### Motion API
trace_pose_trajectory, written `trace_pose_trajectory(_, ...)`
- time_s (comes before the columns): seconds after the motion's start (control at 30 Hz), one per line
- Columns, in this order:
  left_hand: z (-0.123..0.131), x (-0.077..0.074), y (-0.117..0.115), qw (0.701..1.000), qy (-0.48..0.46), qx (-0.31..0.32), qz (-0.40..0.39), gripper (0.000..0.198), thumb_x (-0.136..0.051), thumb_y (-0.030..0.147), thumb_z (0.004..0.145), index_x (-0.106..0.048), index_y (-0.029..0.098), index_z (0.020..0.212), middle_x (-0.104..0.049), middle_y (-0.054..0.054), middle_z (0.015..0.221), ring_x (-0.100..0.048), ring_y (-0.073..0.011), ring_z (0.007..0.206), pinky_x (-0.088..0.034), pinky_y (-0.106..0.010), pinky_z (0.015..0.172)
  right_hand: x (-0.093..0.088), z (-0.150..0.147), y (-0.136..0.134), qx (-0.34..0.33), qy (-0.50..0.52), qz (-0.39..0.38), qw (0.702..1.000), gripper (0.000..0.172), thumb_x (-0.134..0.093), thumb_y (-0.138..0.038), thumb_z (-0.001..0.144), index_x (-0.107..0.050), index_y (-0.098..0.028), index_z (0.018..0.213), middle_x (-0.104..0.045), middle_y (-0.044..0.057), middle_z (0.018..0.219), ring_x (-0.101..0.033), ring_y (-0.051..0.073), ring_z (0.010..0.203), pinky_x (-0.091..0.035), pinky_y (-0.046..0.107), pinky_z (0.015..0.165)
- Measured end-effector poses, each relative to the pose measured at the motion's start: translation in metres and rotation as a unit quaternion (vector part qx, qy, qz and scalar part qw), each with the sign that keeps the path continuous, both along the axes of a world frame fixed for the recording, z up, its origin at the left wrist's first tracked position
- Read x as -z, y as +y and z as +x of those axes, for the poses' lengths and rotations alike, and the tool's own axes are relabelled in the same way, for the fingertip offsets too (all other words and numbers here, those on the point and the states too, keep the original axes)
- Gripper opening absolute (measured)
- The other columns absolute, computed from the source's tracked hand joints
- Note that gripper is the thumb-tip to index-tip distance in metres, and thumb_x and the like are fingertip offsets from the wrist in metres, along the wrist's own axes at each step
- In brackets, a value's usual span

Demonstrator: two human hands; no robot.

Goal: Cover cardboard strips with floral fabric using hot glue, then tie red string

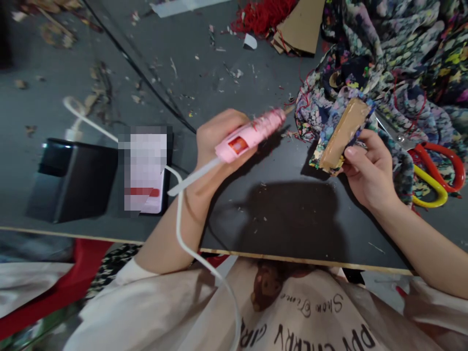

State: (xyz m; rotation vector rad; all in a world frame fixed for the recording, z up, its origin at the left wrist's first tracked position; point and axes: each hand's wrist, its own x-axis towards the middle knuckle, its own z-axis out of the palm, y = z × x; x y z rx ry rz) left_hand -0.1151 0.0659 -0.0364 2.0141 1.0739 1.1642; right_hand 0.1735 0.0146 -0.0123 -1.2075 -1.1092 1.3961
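Observation:
My left hand (pixel 215 141) is closed round a pink hot glue gun (pixel 252 135) whose nozzle points right, towards the fabric. A white cord (pixel 193 253) runs from the gun down over the table edge. My right hand (pixel 367 168) grips a piece of brown cardboard (pixel 345 132) partly wrapped in floral fabric (pixel 398 58), held just above the dark table (pixel 285 214). The gun's tip sits a short way left of the wrapped cardboard, not touching it.
Scissors (pixel 437 170) with red and yellow handles lie at the right, under the fabric's edge. A black box (pixel 78 178) and a white device sit at the left. Red yarn (pixel 261 17) and cardboard sheets (pixel 302 27) lie at the back. Scraps litter the table.

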Motion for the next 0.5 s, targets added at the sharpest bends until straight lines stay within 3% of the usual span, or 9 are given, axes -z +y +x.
trace_pose_trajectory(0.1, -0.010, 0.017, 0.011, 0.989, 0.032, -0.122, 0.078, 0.024, -0.076, 0.038, 0.080, -0.060, 0.022, 0.090, -0.055, 0.000, 0.087, -0.046, -0.0157, 0.080, -0.039, -0.031, 0.080, -0.005, -0.005, -0.001, -0.011, 0.038, -0.018, 0.999, 0.043, -0.081, -0.050, 0.070, -0.052, -0.030, 0.093, -0.057, -0.007, 0.066, -0.057, 0.011, 0.055, -0.049, 0.024, 0.047)
trace_pose_trajectory(0.2, -0.021, 0.031, 0.019, 0.977, 0.087, -0.178, 0.077, 0.038, -0.079, 0.043, 0.078, -0.057, 0.020, 0.099, -0.054, -0.006, 0.102, -0.048, -0.0244, 0.101, -0.038, -0.041, 0.096, -0.007, -0.007, -0.003, -0.038, 0.062, -0.036, 0.997, 0.044, -0.084, -0.049, 0.067, -0.052, -0.028, 0.089, -0.058, -0.008, 0.064, -0.059, 0.011, 0.053, -0.050, 0.023, 0.047)
trace_pose_trajectory(0.27, -0.025, 0.033, 0.020, 0.976, 0.107, -0.180, 0.053, 0.034, -0.073, 0.042, 0.084, -0.057, 0.019, 0.103, -0.053, -0.008, 0.111, -0.046, -0.0297, 0.116, -0.034, -0.048, 0.105, -0.005, -0.007, -0.005, -0.058, 0.061, -0.043, 0.995, 0.043, -0.083, -0.048, 0.067, -0.054, -0.027, 0.090, -0.059, -0.008, 0.062, -0.059, 0.012, 0.052, -0.051, 0.024, 0.048)
trace_pose_trajectory(0.33, -0.023, 0.028, 0.016, 0.982, 0.092, -0.158, 0.039, 0.027, -0.068, 0.037, 0.089, -0.058, 0.020, 0.109, -0.054, -0.007, 0.118, -0.043, -0.0298, 0.125, -0.031, -0.050, 0.111, -0.003, -0.005, -0.006, -0.073, 0.057, -0.043, 0.995, 0.040, -0.082, -0.047, 0.069, -0.056, -0.027, 0.091, -0.059, -0.008, 0.061, -0.058, 0.011, 0.051, -0.051, 0.023, 0.048)
trace_pose_trajectory(0.43, -0.005, 0.006, 0.002, 0.987, 0.037, -0.140, 0.075, 0.029, -0.068, 0.034, 0.091, -0.060, 0.022, 0.116, -0.060, -0.002, 0.121, -0.049, -0.0226, 0.124, -0.034, -0.042, 0.114, -0.003, -0.004, -0.009, -0.095, 0.045, -0.031, 0.994, 0.032, -0.079, -0.043, 0.074, -0.060, -0.024, 0.092, -0.059, -0.007, 0.061, -0.053, 0.009, 0.050, -0.047, 0.021, 0.049)
trace_pose_trajectory(0.5, 0.015, -0.012, -0.010, 0.992, -0.034, -0.109, 0.057, 0.022, -0.060, 0.038, 0.097, -0.063, 0.021, 0.111, -0.067, 0.001, 0.108, -0.063, -0.0140, 0.101, -0.050, -0.032, 0.095, -0.005, -0.005, -0.011, -0.114, 0.027, -0.017, 0.993, 0.026, -0.077, -0.037, 0.076, -0.061, -0.023, 0.090, -0.056, -0.007, 0.059, -0.047, 0.007, 0.049, -0.042, 0.020, 0.047)
